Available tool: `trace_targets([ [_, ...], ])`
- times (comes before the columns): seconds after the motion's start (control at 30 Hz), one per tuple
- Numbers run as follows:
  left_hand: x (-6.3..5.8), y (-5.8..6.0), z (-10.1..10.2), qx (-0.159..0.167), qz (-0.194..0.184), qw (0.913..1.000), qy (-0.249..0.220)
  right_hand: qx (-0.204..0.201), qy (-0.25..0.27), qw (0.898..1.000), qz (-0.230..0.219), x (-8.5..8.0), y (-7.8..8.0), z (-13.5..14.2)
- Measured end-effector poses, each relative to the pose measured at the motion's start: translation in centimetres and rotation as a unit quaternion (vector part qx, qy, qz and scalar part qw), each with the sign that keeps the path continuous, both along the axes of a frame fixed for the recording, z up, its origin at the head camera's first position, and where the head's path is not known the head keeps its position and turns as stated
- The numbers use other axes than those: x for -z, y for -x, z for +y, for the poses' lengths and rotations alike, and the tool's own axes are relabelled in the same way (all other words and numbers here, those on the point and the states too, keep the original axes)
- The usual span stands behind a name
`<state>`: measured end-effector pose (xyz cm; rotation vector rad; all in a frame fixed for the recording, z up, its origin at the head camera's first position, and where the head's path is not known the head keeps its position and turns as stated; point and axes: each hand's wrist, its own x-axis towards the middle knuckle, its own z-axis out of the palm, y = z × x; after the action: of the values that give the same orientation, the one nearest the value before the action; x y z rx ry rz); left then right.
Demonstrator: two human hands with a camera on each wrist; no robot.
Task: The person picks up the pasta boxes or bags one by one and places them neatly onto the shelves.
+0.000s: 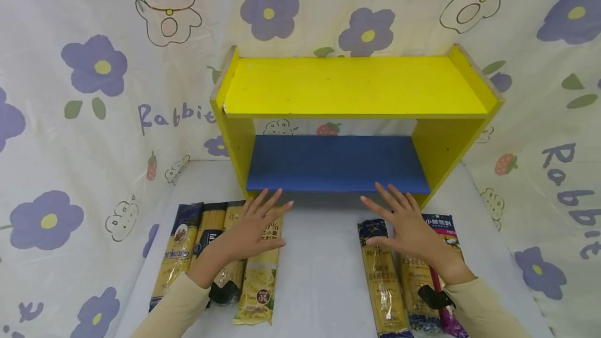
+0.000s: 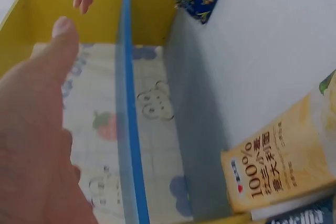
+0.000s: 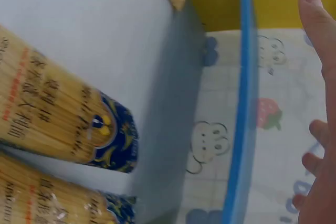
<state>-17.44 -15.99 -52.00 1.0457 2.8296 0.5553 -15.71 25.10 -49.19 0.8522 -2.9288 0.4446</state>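
My left hand [image 1: 249, 228] hovers with spread fingers over the left row of pasta packs, holding nothing. Under it lie a cream pasta pack [image 1: 258, 286] printed "100%" and a navy-topped Ankara pack [image 1: 175, 257], with others between them. On the other side my right hand [image 1: 413, 233] is also spread and empty, above a spaghetti pack [image 1: 384, 286] with a navy end. Another spaghetti pack [image 1: 418, 291] and a pink-and-navy pack [image 1: 441, 226] lie partly hidden by that hand and sleeve. The fingertips of both hands overlap the shelf's blue board [image 1: 338, 163] in the head view.
A yellow shelf unit [image 1: 357, 85] with a blue lower board stands at the back of the white table [image 1: 321, 275]. Patterned cloth [image 1: 188, 77] hangs behind and at both sides. Each wrist wears a black strap [image 1: 224, 292].
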Motion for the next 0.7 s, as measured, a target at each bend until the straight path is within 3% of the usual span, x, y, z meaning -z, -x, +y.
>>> trace_targets([
  [0.1,-0.7,-0.6,-1.8,-0.011,-0.041,0.9977,-0.053,-0.005,0.021,1.000,0.014,-1.2,0.1,0.7],
  [0.23,-1.3,-1.5,-4.6,-0.048,-0.079,0.9896,-0.110,0.010,0.067,0.997,0.031,-3.6,0.2,2.1],
  [0.37,-0.7,-2.3,-7.5,-0.097,-0.097,0.9775,-0.160,0.029,0.149,0.985,0.080,-6.4,0.4,3.6],
  [0.43,0.0,-2.5,-9.1,-0.132,-0.099,0.9719,-0.167,0.036,0.195,0.972,0.128,-7.6,0.7,4.6],
  [0.57,1.3,-2.9,-12.4,-0.191,-0.100,0.9609,-0.174,0.059,0.292,0.928,0.223,-10.0,1.9,6.4],
  [0.7,2.6,-3.1,-15.8,-0.232,-0.100,0.9488,-0.190,0.129,0.348,0.892,0.257,-12.6,3.6,8.1],
])
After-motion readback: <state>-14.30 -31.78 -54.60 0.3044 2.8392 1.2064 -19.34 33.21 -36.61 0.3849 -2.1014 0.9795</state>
